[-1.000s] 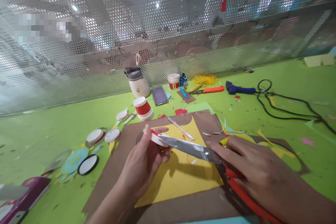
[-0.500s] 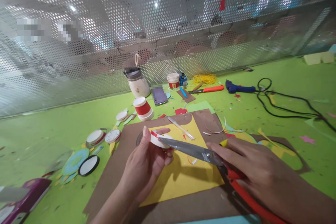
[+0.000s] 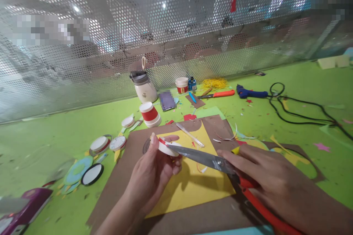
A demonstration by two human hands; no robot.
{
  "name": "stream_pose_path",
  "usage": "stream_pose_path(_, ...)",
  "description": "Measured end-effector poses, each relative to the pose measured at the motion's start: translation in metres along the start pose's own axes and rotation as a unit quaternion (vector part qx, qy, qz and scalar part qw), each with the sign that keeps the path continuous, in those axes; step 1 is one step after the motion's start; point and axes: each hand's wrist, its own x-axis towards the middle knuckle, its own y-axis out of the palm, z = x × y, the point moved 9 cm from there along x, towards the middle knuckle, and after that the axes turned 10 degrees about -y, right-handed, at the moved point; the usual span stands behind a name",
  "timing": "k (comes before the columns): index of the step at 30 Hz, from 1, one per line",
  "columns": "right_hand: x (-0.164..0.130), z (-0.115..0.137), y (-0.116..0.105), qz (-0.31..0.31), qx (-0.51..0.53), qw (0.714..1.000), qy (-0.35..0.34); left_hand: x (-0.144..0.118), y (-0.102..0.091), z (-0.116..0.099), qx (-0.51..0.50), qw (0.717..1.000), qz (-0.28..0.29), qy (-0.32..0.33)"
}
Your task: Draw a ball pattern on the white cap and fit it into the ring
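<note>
Between the thumb and fingers of my left hand [image 3: 154, 172] is a small white round disc [image 3: 168, 149] with a red strip along its edge. My right hand [image 3: 273, 176] is closed round the red handles of a pair of scissors [image 3: 204, 158]. Their blades look closed together, and the tip touches the disc near the red strip. Below both hands lies a yellow sheet of paper [image 3: 182, 194] on a brown board [image 3: 118, 180]. A clear pen-like stick [image 3: 190, 134] rests across the sheet's upper part, near small paper scraps.
Left of the board are white discs [image 3: 99, 144], a black-rimmed disc [image 3: 93, 174] and a purple device [image 3: 30, 205]. Behind stand a red-banded white tub [image 3: 150, 114], a jug [image 3: 145, 90] and a phone [image 3: 167, 101]. An orange-handled knife [image 3: 223, 93] and a corded blue glue gun [image 3: 252, 92] lie right.
Almost nothing differs. Both hands, the disc and the scissors hold nearly the same position, with only a very slight shift of the view.
</note>
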Motion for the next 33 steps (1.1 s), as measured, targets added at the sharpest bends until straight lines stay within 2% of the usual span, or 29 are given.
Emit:
stream_pose_path(10, -0.002, -0.002, 0.006, 0.029, 0.001, 0.999, 0.015, -0.003, 0.002, -0.004, 0.033, 0.999, -0.012, 0.040)
stream_pose_path(19, 0.005, 0.001, 0.000, 0.020, 0.001, 1.000, 0.005, -0.001, 0.003, 0.002, 0.021, 0.999, 0.015, 0.019)
stream_pose_path(27, 0.005, 0.002, -0.002, 0.020, -0.002, 1.000, 0.005, -0.003, 0.002, 0.002, 0.019, 1.000, 0.000, 0.018)
stream_pose_path(33, -0.004, -0.002, 0.009, 0.040, 0.016, 0.999, 0.029, 0.001, 0.000, 0.005, 0.020, 1.000, 0.019, -0.004)
